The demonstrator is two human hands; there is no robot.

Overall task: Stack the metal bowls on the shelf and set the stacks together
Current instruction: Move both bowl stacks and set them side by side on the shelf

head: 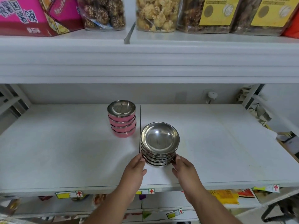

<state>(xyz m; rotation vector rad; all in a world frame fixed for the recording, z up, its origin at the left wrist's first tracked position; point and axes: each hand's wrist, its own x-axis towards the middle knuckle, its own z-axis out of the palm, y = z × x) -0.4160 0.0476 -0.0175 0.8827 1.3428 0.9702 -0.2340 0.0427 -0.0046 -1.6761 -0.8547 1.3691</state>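
Red arrows on shelf tags (pixel 79 194).

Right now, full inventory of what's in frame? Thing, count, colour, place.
silver bowl stack: one stack, bare steel, front middle of the shelf, just right of the panel seam.
pink bowl stack: one stack, pink outside and steel inside, further back, left of the seam, apart from the silver stack.
shelf: one, white, two panels.
upper shelf: one, white, above.
pink box: one, upper shelf, left.
snack jars: several, clear, brown and yellow contents, upper shelf; exact count cut off by the frame.
price tags: several, yellow and white with red arrows, shelf front edges.
left hand: on the silver stack's left side.
right hand: on its right side.
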